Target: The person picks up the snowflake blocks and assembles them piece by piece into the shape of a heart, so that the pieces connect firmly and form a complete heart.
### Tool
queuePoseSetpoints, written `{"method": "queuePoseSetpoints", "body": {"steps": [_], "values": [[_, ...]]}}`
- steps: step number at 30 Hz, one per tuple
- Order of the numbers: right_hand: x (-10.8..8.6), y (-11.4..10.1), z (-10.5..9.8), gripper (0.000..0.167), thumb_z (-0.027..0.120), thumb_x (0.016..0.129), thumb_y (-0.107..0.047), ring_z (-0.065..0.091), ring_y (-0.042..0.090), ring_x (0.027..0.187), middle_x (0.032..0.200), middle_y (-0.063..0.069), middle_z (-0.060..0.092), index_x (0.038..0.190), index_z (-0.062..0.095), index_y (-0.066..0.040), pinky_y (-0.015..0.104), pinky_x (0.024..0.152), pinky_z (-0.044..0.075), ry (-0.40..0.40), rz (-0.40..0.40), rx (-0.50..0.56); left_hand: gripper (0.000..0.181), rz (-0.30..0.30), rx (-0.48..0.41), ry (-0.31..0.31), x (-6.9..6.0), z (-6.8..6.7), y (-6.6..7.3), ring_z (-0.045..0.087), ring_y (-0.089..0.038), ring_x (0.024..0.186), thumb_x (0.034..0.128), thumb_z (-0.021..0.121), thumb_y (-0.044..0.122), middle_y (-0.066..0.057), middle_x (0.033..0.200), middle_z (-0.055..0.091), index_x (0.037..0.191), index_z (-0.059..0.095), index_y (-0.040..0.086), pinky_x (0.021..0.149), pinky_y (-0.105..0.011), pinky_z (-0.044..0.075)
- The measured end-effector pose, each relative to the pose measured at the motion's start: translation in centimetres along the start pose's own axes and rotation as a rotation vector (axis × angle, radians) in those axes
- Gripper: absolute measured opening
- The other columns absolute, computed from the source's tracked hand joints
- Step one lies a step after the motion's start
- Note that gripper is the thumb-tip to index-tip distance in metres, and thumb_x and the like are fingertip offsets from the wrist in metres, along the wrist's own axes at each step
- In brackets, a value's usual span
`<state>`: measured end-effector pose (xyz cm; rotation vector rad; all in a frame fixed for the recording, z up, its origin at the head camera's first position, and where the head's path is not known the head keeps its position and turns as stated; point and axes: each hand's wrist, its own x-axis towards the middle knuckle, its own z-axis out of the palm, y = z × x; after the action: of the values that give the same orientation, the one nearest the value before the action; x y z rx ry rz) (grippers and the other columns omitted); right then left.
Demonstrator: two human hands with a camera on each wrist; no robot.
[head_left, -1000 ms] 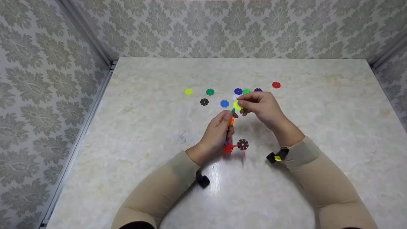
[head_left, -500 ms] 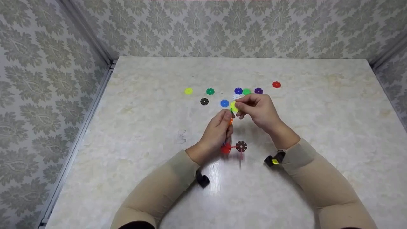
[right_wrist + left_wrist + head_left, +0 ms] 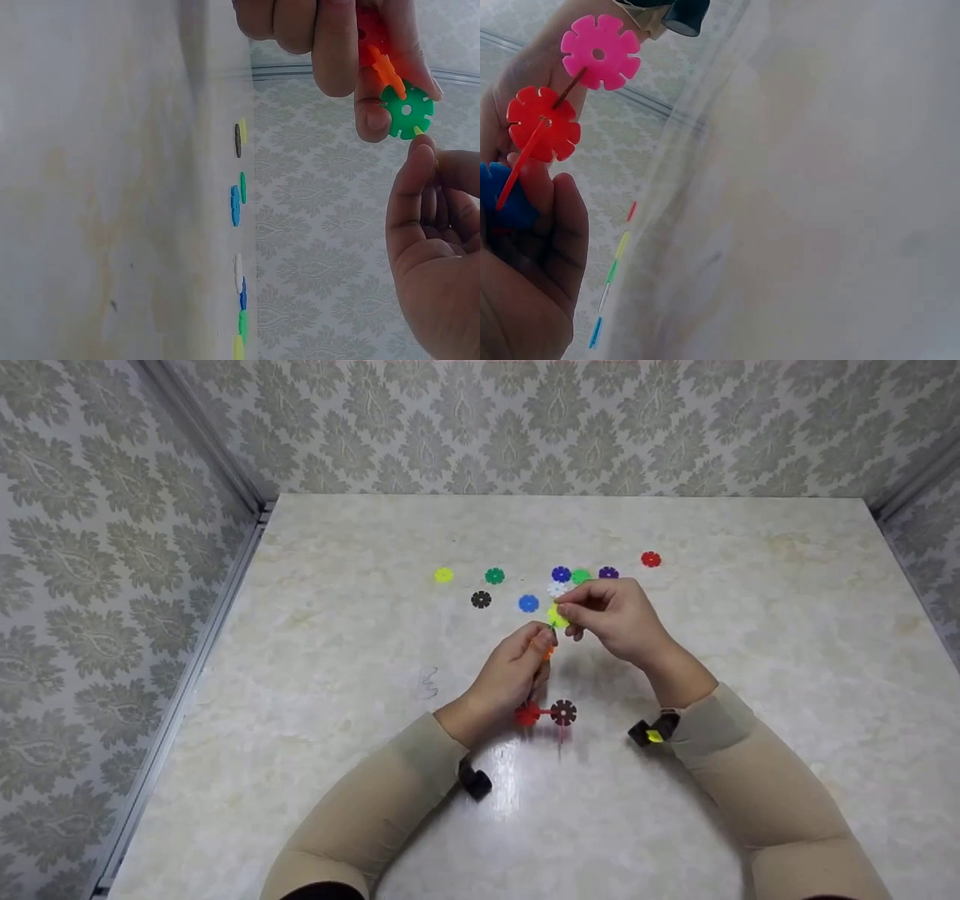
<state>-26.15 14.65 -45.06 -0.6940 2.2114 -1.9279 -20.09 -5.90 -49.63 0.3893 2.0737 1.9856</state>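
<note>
Yellow plastic, notched like a flower: the yellow disc sits between the two hands above the middle of the table, pinched between the thumb and fingers of the right hand. Its rim meets the green disc (how deep in the notch, I cannot tell). That green piece belongs to a chain of discs gripped by the left hand, its fingers curled round the middle, with the orange disc beside the thumb. Below the left hand, toward the near edge, hang a red disc and a brown disc.

The left wrist view shows what the head view hides: a blue disc in the palm, and the broad face of the pink disc at the chain's end. Loose discs lie flat toward the far edge, from a lemon disc on the left, past a black disc and a white disc, to a scarlet disc nearest the far right corner. The right wrist view adds another loose yellow piece just beside a light green disc.
</note>
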Motion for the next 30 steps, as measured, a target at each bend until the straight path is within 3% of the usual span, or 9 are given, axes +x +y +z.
{"method": "queuePoseSetpoints", "body": {"steps": [9, 12, 21, 26, 30], "values": [[0.1, 0.0, 0.6, 0.012, 0.074, 0.106, 0.004, 0.072, 0.010, 0.070, 0.091, -0.003, 0.079, 0.113, 0.081, 0.012, 0.025, 0.067, 0.066, -0.001, 0.004, -0.024, 0.046, 0.025, 0.008, 0.019, 0.0, -0.4, -0.2, 0.042, -0.010, 0.053, 0.1240, 0.041, 0.033, 0.007, 0.062, 0.045, 0.129, 0.055, -0.011, 0.049, -0.024, 0.034], [0.1, 0.0, 0.9, 0.013, 0.073, 0.107, 0.002, 0.075, 0.010, 0.071, 0.092, -0.002, 0.080, 0.114, 0.080, 0.011, 0.025, 0.069, 0.067, 0.018, 0.013, -0.003, 0.045, 0.035, -0.037, 0.047, 0.2, -0.3, -0.2, 0.042, -0.010, 0.050, 0.1250, 0.040, 0.030, 0.007, 0.059, 0.044, 0.130, 0.056, -0.011, 0.047, -0.025, 0.036], [-0.1, 0.4, 1.7, 0.015, 0.073, 0.108, 0.001, 0.077, 0.010, 0.074, 0.098, 0.000, 0.080, 0.116, 0.076, 0.013, 0.025, 0.074, 0.069, 0.092, 0.027, 0.058, 0.037, 0.006, -0.119, 0.165, 0.4, -0.1, -0.2, 0.043, -0.012, 0.049, 0.1230, 0.046, 0.039, 0.004, 0.061, 0.048, 0.117, 0.061, 0.006, 0.044, -0.025, 0.038], [-0.1, 0.8, 1.9, 0.016, 0.073, 0.108, 0.000, 0.078, 0.012, 0.076, 0.101, 0.001, 0.080, 0.118, 0.076, 0.012, 0.028, 0.077, 0.070, 0.109, 0.062, 0.102, 0.035, -0.009, -0.109, 0.191, 0.4, -0.2, -0.2, 0.047, -0.011, 0.046, 0.1215, 0.051, 0.039, 0.002, 0.070, 0.059, 0.127, 0.067, 0.008, 0.044, -0.024, 0.042], [0.1, 1.0, 1.9, 0.019, 0.074, 0.108, -0.003, 0.078, 0.013, 0.077, 0.101, 0.000, 0.080, 0.122, 0.077, 0.010, 0.028, 0.077, 0.070, 0.102, 0.078, 0.117, 0.033, 0.013, -0.090, 0.194, 0.4, -0.2, -0.3, 0.047, -0.010, 0.048, 0.1215, 0.053, 0.033, 0.002, 0.074, 0.059, 0.131, 0.069, 0.006, 0.045, -0.024, 0.042]]}}
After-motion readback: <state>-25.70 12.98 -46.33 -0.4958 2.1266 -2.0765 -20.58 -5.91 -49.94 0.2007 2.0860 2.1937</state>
